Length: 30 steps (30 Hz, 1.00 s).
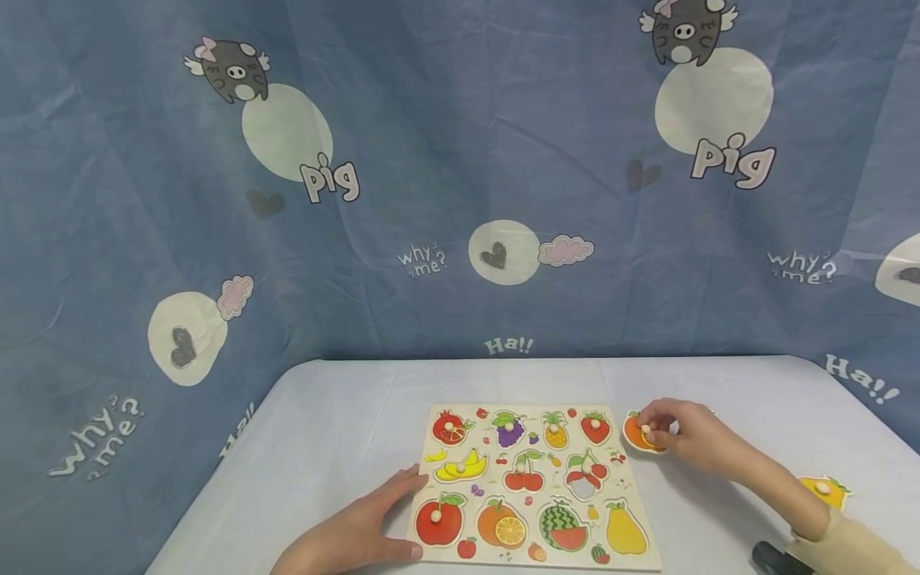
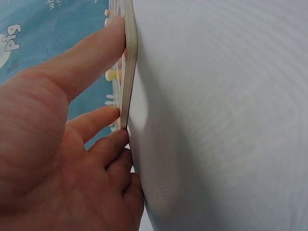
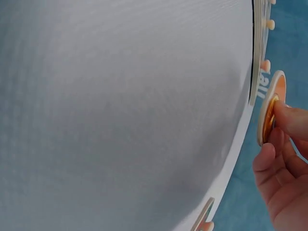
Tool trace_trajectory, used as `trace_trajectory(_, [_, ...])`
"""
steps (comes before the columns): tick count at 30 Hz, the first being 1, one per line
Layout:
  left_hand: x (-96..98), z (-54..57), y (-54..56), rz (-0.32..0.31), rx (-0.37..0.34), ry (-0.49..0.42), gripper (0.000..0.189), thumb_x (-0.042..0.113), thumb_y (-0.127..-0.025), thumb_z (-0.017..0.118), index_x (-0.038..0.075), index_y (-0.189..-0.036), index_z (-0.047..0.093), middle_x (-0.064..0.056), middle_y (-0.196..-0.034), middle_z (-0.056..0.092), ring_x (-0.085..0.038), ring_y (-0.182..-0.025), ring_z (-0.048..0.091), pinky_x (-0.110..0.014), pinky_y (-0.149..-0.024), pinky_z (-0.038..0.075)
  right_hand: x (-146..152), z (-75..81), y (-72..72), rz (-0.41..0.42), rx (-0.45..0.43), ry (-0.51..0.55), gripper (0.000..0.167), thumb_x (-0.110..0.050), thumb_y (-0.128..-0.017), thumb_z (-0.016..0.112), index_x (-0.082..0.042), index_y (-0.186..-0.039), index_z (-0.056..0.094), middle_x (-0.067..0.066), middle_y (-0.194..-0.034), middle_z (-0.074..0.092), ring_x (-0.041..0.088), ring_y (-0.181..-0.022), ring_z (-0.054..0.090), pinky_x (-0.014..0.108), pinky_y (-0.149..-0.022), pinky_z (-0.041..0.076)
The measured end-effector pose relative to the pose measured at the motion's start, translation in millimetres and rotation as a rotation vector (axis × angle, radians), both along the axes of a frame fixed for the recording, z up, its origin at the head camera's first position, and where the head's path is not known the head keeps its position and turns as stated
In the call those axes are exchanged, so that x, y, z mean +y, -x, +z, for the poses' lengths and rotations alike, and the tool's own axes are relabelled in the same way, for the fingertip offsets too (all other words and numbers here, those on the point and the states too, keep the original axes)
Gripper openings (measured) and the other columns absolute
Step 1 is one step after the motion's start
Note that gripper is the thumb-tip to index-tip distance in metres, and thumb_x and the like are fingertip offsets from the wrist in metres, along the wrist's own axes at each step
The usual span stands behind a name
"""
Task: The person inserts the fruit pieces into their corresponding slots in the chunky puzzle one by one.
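Note:
A wooden fruit puzzle board [image 1: 542,495] lies on the white table, with knobbed fruit pieces and printed fruit pictures. My left hand [image 1: 362,519] rests at its left edge, thumb near the front corner and the fingers spread farther back; the left wrist view shows thumb and fingertips touching the edge. Off the board's back right corner, my right hand [image 1: 686,435] pinches an orange puzzle piece [image 1: 636,434] by its knob. In the right wrist view this orange piece [image 3: 265,125] is tilted on edge and held above the table. The board's orange picture [image 1: 501,525] shows no knob.
A yellow fruit piece [image 1: 825,491] with a knob lies to the right, partly behind the right forearm. Beside the sleeve [image 1: 848,551] is a black object [image 1: 779,559]. A blue printed cloth [image 1: 446,176] hangs behind the white table [image 1: 359,431].

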<state>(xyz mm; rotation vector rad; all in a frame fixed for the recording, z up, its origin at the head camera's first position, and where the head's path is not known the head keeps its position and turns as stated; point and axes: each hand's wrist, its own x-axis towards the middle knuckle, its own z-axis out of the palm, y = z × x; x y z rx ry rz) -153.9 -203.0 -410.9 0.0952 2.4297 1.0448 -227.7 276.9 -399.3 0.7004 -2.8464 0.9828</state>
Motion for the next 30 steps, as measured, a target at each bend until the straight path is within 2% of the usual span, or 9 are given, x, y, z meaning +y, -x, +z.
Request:
trace_trajectory(6, [0.2,0.8,-0.1,0.001,0.0,-0.002,0.091,0.04,-0.068,0.087,0.031,-0.148,0.042,-0.011,-0.158,0.029,-0.036,-0.131,0.036,-0.068,-0.1,0.036,-1,2.6,-2.0,-0.036,0.03,0.002,0.018,0.0,-0.084,0.073,-0.012,-0.097,0.07,-0.009,-0.083,0.062,0.007,-0.076,0.054,0.025,-0.061,0.047])
trace_trajectory(15, [1.1,2.5,-1.1,0.01,-0.006,-0.003,0.092,0.039,-0.068,0.087,0.03,-0.148,0.042,-0.011,-0.157,0.03,-0.036,-0.131,0.036,-0.069,-0.101,0.035,-4,2.4,-4.4,-0.079,0.021,0.017,0.017,-0.003,-0.085,0.073,-0.012,-0.099,0.072,-0.01,-0.083,0.062,0.007,-0.076,0.054,0.025,-0.061,0.048])
trace_trajectory(23, [0.8,2.5,-2.2,-0.007,0.014,0.002,0.091,0.039,-0.069,0.087,0.03,-0.147,0.043,-0.011,-0.158,0.029,-0.036,-0.134,0.034,-0.069,-0.102,0.034,-4,8.4,-8.0,-0.057,0.035,0.05,0.018,-0.002,-0.085,0.073,-0.013,-0.1,0.072,-0.007,-0.084,0.064,0.006,-0.076,0.054,0.025,-0.06,0.048])
trace_trajectory(30, [0.9,0.4,-2.1,-0.019,0.032,0.008,0.092,0.042,-0.067,0.087,0.031,-0.147,0.043,-0.011,-0.158,0.029,-0.036,-0.135,0.033,-0.069,-0.102,0.034,-7,12.5,-12.3,-0.035,0.002,0.087,0.014,-0.006,-0.088,0.072,-0.013,-0.101,0.072,-0.006,-0.086,0.064,0.007,-0.076,0.055,0.025,-0.06,0.049])
